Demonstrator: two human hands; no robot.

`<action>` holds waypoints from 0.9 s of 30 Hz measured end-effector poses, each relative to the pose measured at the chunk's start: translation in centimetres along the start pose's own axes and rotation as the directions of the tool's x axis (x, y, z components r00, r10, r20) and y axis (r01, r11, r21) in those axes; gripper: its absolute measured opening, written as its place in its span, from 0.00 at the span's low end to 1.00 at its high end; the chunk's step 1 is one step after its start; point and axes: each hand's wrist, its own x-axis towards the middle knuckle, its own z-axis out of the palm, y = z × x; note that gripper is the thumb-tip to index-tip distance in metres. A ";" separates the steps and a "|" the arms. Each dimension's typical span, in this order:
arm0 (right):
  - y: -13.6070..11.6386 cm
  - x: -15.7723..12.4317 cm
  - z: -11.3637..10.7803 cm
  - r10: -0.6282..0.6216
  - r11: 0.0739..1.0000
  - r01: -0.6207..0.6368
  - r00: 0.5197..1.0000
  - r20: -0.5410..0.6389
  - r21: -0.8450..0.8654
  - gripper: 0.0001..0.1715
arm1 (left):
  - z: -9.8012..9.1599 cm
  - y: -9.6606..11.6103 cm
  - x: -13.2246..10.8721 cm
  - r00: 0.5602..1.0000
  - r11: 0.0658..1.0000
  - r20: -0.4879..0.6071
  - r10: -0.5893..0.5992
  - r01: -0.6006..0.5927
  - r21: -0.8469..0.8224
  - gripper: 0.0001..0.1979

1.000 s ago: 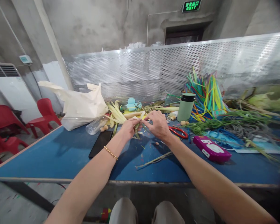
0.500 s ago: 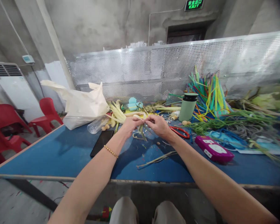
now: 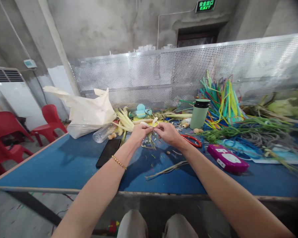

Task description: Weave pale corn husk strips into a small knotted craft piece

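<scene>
Both my hands meet above the middle of the blue table (image 3: 64, 165). My left hand (image 3: 138, 132), with a bead bracelet on its wrist, pinches one end of a small bunch of pale green leaf strips (image 3: 151, 141). My right hand (image 3: 168, 133) pinches the same strips from the other side, fingers closed. Loose ends of the strips hang down between the hands toward the table. A long dry strip (image 3: 166, 170) lies on the table below my right forearm.
A black phone (image 3: 108, 152) lies left of my hands, a clear bottle (image 3: 103, 133) and a white bag (image 3: 85, 112) behind it. Red scissors (image 3: 191, 140), a green flask (image 3: 199, 114), a magenta box (image 3: 227, 158) and piles of coloured strips (image 3: 222, 99) fill the right side. Red chairs (image 3: 5, 135) stand at the left.
My hands have stayed together on the leaf strips, with the fingers shifting slightly as they work them. The view has tilted a little.
</scene>
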 end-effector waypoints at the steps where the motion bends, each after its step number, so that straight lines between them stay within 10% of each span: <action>1: 0.1 0.0 0.0 0.003 1.000 -0.003 1.000 0.002 0.002 0.10 | 0.0 0.1 0.0 1.000 1.000 -0.003 -0.021 0.021 -0.013 0.03; 17: 1.0 -0.1 0.2 0.075 0.993 -0.081 0.995 0.071 0.085 0.07 | -0.6 -0.7 0.3 0.994 0.996 0.060 -0.091 0.090 0.018 0.10; 27: 0.7 0.1 0.5 0.085 0.978 -0.066 0.992 -0.090 0.199 0.14 | -0.2 -0.4 -0.3 1.000 0.988 0.021 -0.007 0.004 0.156 0.11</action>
